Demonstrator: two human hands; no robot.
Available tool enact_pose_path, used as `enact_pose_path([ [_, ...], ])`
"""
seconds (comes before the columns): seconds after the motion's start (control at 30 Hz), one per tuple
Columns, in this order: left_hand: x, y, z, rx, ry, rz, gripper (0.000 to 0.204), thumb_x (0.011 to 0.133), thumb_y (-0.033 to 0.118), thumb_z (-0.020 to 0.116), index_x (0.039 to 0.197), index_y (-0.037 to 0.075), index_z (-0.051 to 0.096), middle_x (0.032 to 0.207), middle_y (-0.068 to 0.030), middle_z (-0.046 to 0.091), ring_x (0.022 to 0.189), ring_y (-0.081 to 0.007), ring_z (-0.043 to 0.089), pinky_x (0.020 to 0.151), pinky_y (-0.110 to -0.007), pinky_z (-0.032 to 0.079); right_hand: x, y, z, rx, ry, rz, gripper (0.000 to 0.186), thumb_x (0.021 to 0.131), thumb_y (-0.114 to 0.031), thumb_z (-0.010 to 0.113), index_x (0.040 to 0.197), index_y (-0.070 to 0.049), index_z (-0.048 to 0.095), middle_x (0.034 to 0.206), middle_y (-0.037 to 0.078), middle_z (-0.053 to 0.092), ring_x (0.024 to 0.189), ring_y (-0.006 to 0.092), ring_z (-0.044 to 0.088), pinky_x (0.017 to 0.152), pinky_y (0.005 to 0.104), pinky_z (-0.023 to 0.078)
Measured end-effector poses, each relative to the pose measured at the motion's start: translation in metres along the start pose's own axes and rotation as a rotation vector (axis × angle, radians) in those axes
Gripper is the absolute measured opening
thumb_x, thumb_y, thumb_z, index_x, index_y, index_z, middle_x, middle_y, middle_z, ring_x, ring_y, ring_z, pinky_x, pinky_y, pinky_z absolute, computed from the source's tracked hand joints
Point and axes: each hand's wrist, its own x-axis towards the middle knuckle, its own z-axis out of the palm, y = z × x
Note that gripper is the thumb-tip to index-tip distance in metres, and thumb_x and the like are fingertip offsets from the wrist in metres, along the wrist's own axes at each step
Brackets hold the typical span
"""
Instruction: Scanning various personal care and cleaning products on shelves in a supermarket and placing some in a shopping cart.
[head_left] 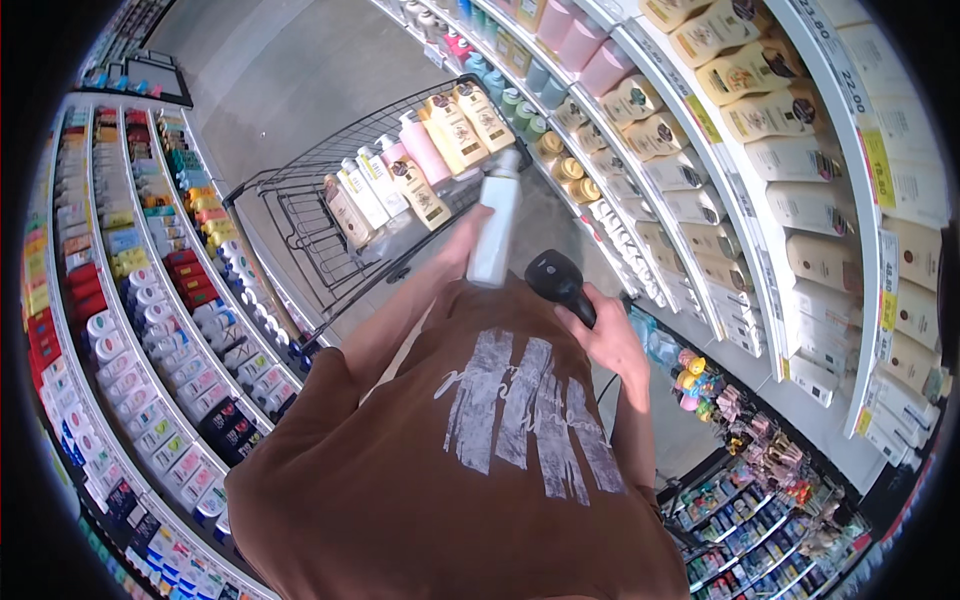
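Left hand [468, 232] gripping tall white plastic bottle [495, 225] by lower part, holding it upright above rim of black wire shopping cart [300, 215]. Right hand [612, 338] clasping black handheld barcode scanner [558, 283], scanner head sitting just beside bottle's base. Cream and pink pump bottles [420, 165] standing in row inside cart. Shelves of white pouches [800, 200] curving along right.

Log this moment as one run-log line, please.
left hand: holds white bottle upright | right hand: grips black handheld scanner | cart: bottles lined up inside | shelves both sides
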Motion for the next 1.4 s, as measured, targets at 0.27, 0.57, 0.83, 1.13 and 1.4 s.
enact_pose_path([
  [0.27,0.058,-0.005,-0.222,0.405,1.161,0.666,0.093,0.087,0.043,0.078,0.152,-0.007,0.034,0.141,-0.0275,0.056,0.13,-0.0371,0.056,0.111,-0.043,0.042,0.007,0.008,0.026,-0.031,-0.043,0.134,0.04,0.095,-0.033,0.071,0.109,0.003,0.063,0.078,0.022,0.066,0.074,0.0406,0.065,0.072,0.0455,0.051],
  [0.57,0.057,0.017,-0.382,0.889,1.512,0.105,0.09,0.088,0.043,0.077,0.149,-0.002,0.029,0.131,-0.0321,0.057,0.121,-0.0466,0.06,0.101,-0.053,0.051,-0.002,0.039,0.042,-0.025,-0.066,0.324,0.038,0.094,-0.033,0.071,0.105,0.003,0.064,0.073,0.019,0.066,0.065,0.0306,0.065,0.065,0.0415,0.05],
  [0.83,0.056,0.014,-0.366,0.902,1.571,0.029,0.078,0.09,0.045,0.075,0.138,-0.006,0.04,0.133,-0.0277,0.046,0.118,-0.0445,0.06,0.095,-0.053,0.055,-0.007,0.057,0.054,0.024,-0.023,0.369,0.042,0.095,-0.037,0.069,0.109,0.002,0.064,0.078,0.021,0.068,0.073,0.0351,0.069,0.068,0.0433,0.052],
  [1.13,0.061,-0.087,-0.23,1.352,0.857,0.678,0.046,0.1,0.04,0.06,0.124,0.0,0.061,0.122,-0.026,0.058,0.119,-0.0403,0.055,0.097,-0.049,0.047,-0.022,0.085,0.067,0.078,-0.023,0.342,0.049,0.095,-0.041,0.069,0.119,0.001,0.063,0.093,0.027,0.07,0.092,0.0457,0.068,0.081,0.0475,0.053],
  [1.4,0.057,-0.1,-0.208,1.512,0.756,0.329,0.05,0.104,0.057,0.044,0.126,0.021,0.071,0.115,-0.0163,0.072,0.106,-0.042,0.066,0.092,-0.052,0.052,-0.041,0.122,0.068,0.05,-0.003,0.339,0.054,0.094,-0.043,0.068,0.121,0.003,0.062,0.096,0.03,0.07,0.095,0.0482,0.068,0.084,0.0504,0.054],
])
